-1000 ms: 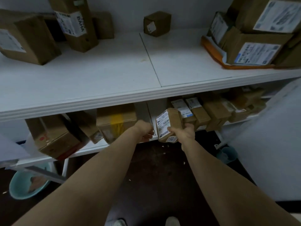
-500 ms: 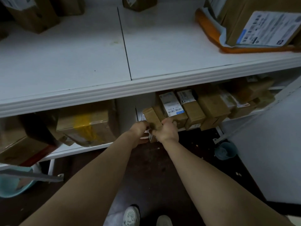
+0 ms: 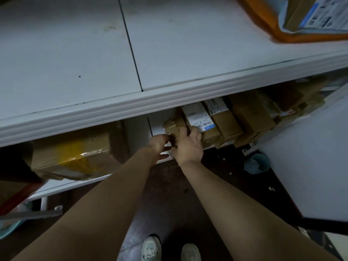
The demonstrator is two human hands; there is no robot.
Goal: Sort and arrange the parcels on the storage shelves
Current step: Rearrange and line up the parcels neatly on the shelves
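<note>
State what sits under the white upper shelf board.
Brown cardboard parcels in a row, a large yellow-taped carton, and a small taped box gripped by the left hand and right hand. The white shelf board hides their backs.

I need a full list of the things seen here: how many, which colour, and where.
upper shelf: one, white, across the top
orange mailer: one, orange, upper shelf, far right
labelled box: one, brown, resting on the mailer
lower shelf: one, white, below
small taped parcel: one, brown, lower shelf, left end of the row
row parcels: at least four, brown, some white-labelled, lower shelf right
large box: one, brown with yellow tape, lower shelf left
bucket: one, pale blue, floor right
shoes: two, pale, bottom edge
left hand: one, at the small parcel's near end, grip unclear
right hand: one, grips the small parcel from above
</note>
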